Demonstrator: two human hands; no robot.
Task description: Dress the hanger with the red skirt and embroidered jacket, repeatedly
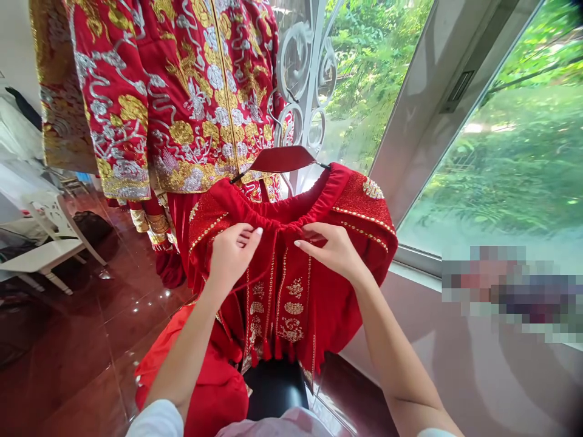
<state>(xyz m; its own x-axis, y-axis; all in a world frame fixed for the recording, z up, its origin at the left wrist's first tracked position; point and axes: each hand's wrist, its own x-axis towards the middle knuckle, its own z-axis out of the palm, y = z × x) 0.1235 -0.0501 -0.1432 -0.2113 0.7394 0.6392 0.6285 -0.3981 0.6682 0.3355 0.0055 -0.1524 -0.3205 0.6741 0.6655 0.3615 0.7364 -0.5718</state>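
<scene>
In front of me hangs a red skirt (296, 273) with a gathered waistband, gold embroidered panels, beaded lines and small tassels. It is spread on a hanger (283, 159) with a broad red top and dark ends. My left hand (237, 247) closes its fingers on the front of the waistband, left of the middle. On the other side, my right hand (334, 247) pinches the same front edge with thumb and forefinger, its thumb partly apart from the cloth. A thin red cord (262, 276) dangles from the waistband between the hands.
A red jacket (200, 91) with gold and silver embroidery hangs behind, beside a white scrolled metal frame (296, 67). Windows and a sill (416, 267) border the right. Red cloth (195, 376) lies below left near a black seat (276, 388). A white chair (50, 258) stands farther left.
</scene>
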